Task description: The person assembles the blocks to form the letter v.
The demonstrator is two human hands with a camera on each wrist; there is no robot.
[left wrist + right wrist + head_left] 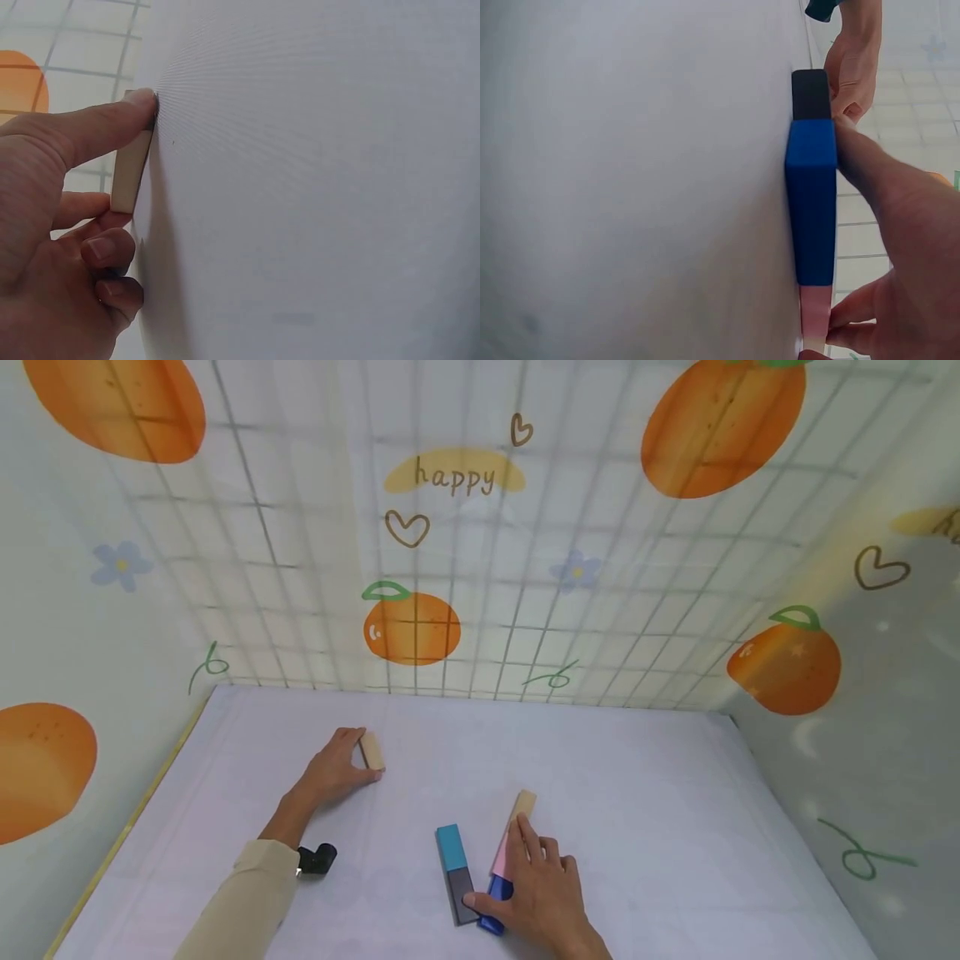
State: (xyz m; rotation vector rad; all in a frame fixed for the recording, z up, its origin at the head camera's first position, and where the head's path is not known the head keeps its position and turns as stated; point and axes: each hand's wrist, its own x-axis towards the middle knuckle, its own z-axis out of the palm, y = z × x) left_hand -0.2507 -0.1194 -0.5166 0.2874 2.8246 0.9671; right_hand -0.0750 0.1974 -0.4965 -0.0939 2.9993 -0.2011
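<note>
My left hand [330,774] is at the far left of the table and pinches a pale wooden block [372,752] lengthwise, thumb at one end and fingers at the other. In the left wrist view that block [129,178] is low against the white surface. My right hand [547,893] lies over a slanted row made of a blue block [814,217], a pink block [815,307] and a second wooden block [527,802]. Its thumb reaches across the blue block to the dark grey block [460,897], while the index finger extends along the pink and wooden ones.
A teal block [452,847] stands end to end with the dark grey one, left of the slanted row. The white tabletop [637,793] meets a patterned curtain [480,635] over a wire grid at the back. A black wrist camera [318,860] sits at the left sleeve cuff.
</note>
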